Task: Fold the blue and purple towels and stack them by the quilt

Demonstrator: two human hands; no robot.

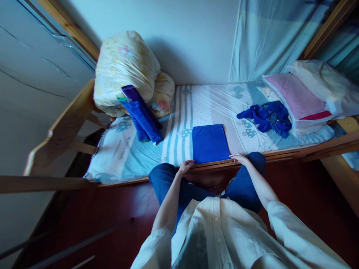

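A flat, square-folded blue cloth (211,144) lies on the patterned bed sheet (179,112) at the bed's near edge. At its near left corner is my left hand (186,167), fingers stretched out and fingertips touching the cloth's edge. My right hand (239,158) is at the near right corner, its fingers extended and touching there too. Neither hand visibly grips the cloth, though the undersides of the fingers are hidden. Farther right, a crumpled blue garment (267,116) rests on the sheet. On the left, rolled or folded blue fabric (141,116) leans against bedding.
A bulky pale-yellow quilt (126,71) is piled at the left end of the bed. Pink and white pillows (294,95) lie at the right end. The wooden bed rail (294,151) runs along the front. A curtain (260,41) hangs behind.
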